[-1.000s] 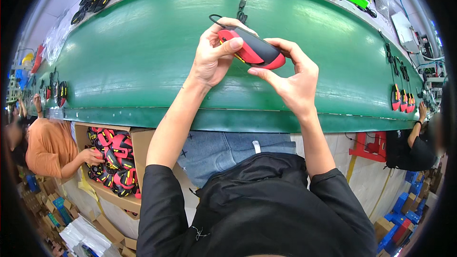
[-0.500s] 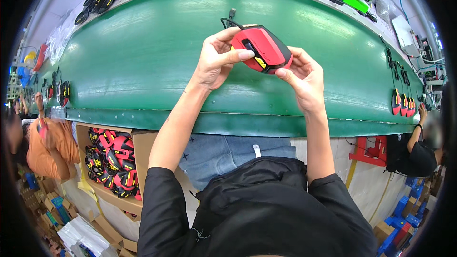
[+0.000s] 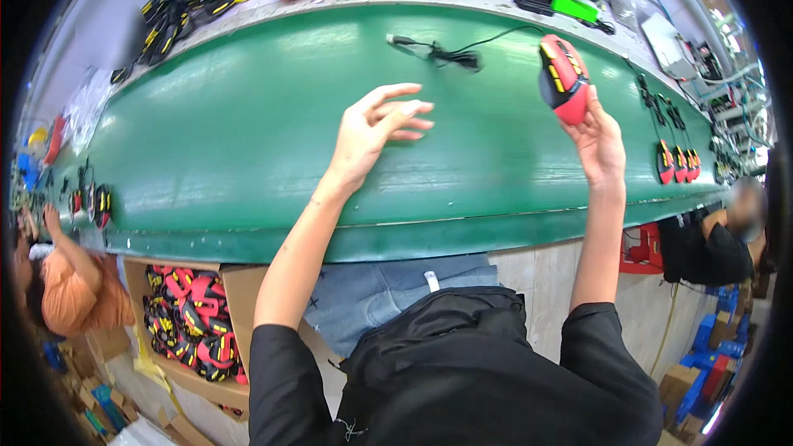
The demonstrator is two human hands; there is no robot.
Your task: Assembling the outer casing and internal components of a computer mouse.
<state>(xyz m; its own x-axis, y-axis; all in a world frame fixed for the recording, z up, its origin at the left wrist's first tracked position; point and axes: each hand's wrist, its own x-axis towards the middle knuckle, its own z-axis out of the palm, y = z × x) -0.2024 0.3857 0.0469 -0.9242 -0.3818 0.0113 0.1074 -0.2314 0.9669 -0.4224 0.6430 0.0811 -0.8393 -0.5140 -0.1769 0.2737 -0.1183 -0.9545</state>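
Note:
A red and black computer mouse (image 3: pixel 564 76) with yellow side buttons is held up over the green work surface (image 3: pixel 289 173). My right hand (image 3: pixel 596 140) grips it by its lower end, thumb and fingers around the red shell. From its top a thin black cable runs left to a tied bundle (image 3: pixel 454 58), which ends in a USB plug (image 3: pixel 400 40). My left hand (image 3: pixel 376 130) hovers over the green surface, left of the mouse. Its fingers are apart and bent, with nothing in them.
Several cabled mice lie at the right (image 3: pixel 666 162) and left (image 3: pixel 102 206) of the surface. A cardboard box (image 3: pixel 239 297) full of red and black parts stands below its front edge. More shells line the back shelf (image 3: pixel 322 12). People sit on both sides.
My left hand has let go of the mouse. My right hand has carried it to the right and turned it, so its yellow side buttons show. The cable bundle now trails across the surface.

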